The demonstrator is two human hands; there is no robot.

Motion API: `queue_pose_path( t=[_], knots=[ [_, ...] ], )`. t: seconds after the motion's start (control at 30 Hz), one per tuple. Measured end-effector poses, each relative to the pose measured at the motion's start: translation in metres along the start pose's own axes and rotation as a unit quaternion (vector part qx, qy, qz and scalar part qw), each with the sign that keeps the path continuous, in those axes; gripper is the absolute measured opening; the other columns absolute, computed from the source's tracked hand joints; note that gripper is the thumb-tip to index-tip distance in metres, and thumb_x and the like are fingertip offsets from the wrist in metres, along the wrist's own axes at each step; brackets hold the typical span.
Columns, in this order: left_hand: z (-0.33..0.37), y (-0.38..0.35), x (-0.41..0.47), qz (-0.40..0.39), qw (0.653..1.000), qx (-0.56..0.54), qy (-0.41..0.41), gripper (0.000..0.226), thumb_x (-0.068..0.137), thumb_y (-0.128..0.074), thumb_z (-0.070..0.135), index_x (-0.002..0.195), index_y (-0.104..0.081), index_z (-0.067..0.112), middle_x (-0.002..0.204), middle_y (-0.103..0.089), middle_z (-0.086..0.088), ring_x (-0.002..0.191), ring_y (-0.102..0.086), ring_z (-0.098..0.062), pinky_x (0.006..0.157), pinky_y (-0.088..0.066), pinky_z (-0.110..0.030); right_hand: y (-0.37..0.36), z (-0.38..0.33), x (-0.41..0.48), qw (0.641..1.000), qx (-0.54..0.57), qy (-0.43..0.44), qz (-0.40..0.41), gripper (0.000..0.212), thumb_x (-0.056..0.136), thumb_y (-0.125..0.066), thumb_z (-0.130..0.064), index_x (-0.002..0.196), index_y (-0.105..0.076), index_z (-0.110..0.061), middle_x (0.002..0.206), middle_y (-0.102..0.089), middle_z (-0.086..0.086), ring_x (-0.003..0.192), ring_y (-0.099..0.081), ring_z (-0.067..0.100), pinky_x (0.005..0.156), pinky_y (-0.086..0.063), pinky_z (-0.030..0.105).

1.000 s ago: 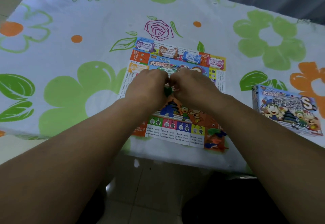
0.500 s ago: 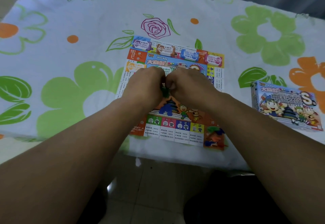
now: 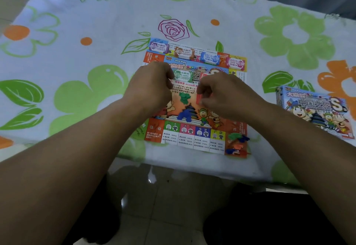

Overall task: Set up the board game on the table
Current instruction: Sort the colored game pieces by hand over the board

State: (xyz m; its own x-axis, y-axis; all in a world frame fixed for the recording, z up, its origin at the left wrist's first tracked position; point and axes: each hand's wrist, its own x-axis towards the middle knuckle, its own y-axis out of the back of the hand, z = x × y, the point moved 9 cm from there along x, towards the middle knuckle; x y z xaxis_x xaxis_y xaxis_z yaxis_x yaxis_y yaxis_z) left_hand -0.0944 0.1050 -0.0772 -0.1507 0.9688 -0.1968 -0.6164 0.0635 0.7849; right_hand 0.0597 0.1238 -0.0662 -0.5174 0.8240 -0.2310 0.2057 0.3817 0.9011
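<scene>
Small blue, green and orange plastic pieces [image 3: 237,142] are heaped on the near right corner of the colourful paper game board [image 3: 192,138], which lies flat on the flowered tablecloth [image 3: 96,23]. Over its middle the left hand [image 3: 154,88] is curled, whether round anything I cannot tell; the right hand [image 3: 227,96] pinches a small red piece [image 3: 199,98]. A green plastic piece [image 3: 184,97] lies between them. Paper money stacks [image 3: 189,52] line the far edge.

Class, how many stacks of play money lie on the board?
5. Four along the far edge: purple stack, brown stack, blue stack, pink stack. The green stack sits nearer the centre. The left hand or right hand may hide more.
</scene>
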Motion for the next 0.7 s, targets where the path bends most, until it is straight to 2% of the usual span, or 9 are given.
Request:
queue_pose_path(
  t=[0.1,0.2,0.33,0.47,0.6,0.7],
  knots=[
    [0.006,-0.013,-0.010,-0.061,0.998,0.024,-0.024,0.038,0.079,-0.073,0.001,0.110,-0.066,0.021,0.090,-0.069,0.011,0.087,-0.066,-0.013,0.071,-0.050,-0.026,-0.015,-0.007,-0.010,0.999,-0.009,0.008,-0.043,0.021,0.090,-0.069,-0.020,0.111,-0.067,-0.018,0.103,-0.065,-0.001,0.092,-0.062,0.019,0.081,-0.055,0.040],
    [0.015,-0.031,-0.022,-0.094,0.992,0.050,-0.068,0.037,0.081,-0.074,0.004,0.113,-0.064,0.020,0.100,-0.069,0.005,0.090,-0.065,-0.016,0.080,-0.056,-0.034,-0.028,-0.013,-0.017,0.997,-0.029,0.012,-0.072,0.024,0.091,-0.067,-0.024,0.113,-0.061,-0.021,0.104,-0.063,-0.002,0.092,-0.061,0.020,0.079,-0.055,0.040],
    [0.019,-0.043,-0.027,-0.107,0.987,0.067,-0.103,0.036,0.081,-0.073,0.002,0.111,-0.063,0.019,0.099,-0.067,0.001,0.086,-0.059,-0.019,0.078,-0.055,-0.036,-0.038,-0.023,-0.018,0.996,-0.022,0.036,-0.076,0.023,0.091,-0.066,-0.019,0.112,-0.058,-0.024,0.096,-0.062,-0.003,0.086,-0.061,0.021,0.072,-0.055,0.038],
    [0.018,-0.045,-0.028,-0.097,0.987,0.065,-0.108,0.038,0.081,-0.072,0.000,0.113,-0.064,0.019,0.100,-0.069,-0.001,0.086,-0.059,-0.019,0.079,-0.055,-0.038,-0.041,-0.024,-0.015,0.997,-0.036,0.040,-0.058,0.016,0.093,-0.062,-0.014,0.109,-0.061,-0.018,0.090,-0.060,0.002,0.079,-0.060,0.023,0.062,-0.050,0.035],
    [0.016,-0.045,-0.026,-0.083,0.991,0.055,-0.094,0.035,0.083,-0.072,0.002,0.112,-0.065,0.020,0.102,-0.071,-0.002,0.088,-0.062,-0.020,0.079,-0.056,-0.038,-0.041,-0.023,-0.013,0.998,-0.032,0.030,-0.053,0.017,0.094,-0.063,-0.014,0.111,-0.064,-0.017,0.096,-0.064,0.004,0.083,-0.062,0.023,0.070,-0.054,0.036],
    [0.015,-0.046,-0.024,-0.083,0.992,0.047,-0.086,0.033,0.083,-0.073,0.003,0.110,-0.066,0.020,0.103,-0.071,-0.001,0.090,-0.065,-0.022,0.080,-0.057,-0.038,-0.042,-0.022,-0.011,0.998,-0.033,0.030,-0.047,0.016,0.094,-0.063,-0.013,0.109,-0.064,-0.018,0.095,-0.065,0.003,0.081,-0.061,0.021,0.063,-0.048,0.031]
  ],
)
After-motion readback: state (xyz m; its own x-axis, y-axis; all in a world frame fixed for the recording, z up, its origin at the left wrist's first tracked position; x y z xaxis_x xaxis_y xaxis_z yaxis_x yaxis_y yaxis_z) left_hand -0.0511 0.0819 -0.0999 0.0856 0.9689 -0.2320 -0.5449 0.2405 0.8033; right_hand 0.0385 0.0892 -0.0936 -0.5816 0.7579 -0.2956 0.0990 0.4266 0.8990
